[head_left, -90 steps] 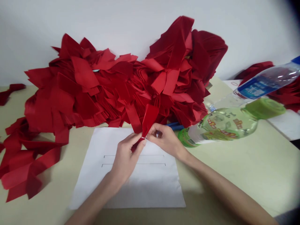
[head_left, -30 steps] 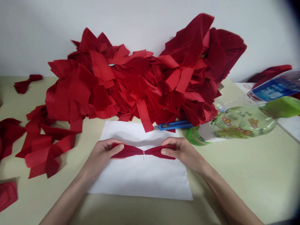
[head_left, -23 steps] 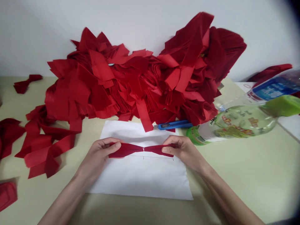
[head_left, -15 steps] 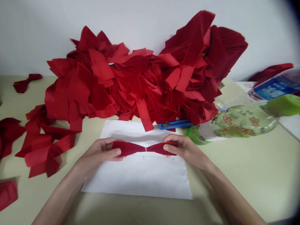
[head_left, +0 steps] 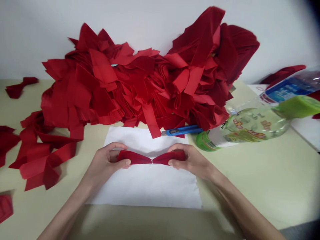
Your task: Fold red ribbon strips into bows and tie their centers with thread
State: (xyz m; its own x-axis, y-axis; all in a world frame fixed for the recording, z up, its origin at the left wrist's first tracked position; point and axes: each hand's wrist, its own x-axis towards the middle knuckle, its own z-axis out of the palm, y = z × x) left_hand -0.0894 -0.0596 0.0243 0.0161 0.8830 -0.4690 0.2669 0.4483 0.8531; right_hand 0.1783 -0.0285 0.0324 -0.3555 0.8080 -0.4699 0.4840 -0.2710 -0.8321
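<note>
Pale worktop (head_left: 262, 173), white wall (head_left: 140, 20) at 12 o'clock. Left hand (head_left: 103, 162) and right hand (head_left: 192, 162) pinch the red bow (head_left: 140, 158) by both ends, partly covering it, over white paper (head_left: 150, 188) at 6 o'clock. Clear bottle (head_left: 290, 89), 3 o'clock, cut off at frame's edge.

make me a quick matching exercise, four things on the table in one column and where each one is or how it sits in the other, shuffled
1. bow-shaped red piece
2. blue cutter
3. green-capped bottle
4. sheet of paper

A. to the right of the paper, its cap toward the view's right edge
B. lying flat beneath the held piece
C. one end in the left hand, the other in the right hand
D. at the near side of the big red pile

Pairs: 1-C, 2-D, 3-A, 4-B
</note>
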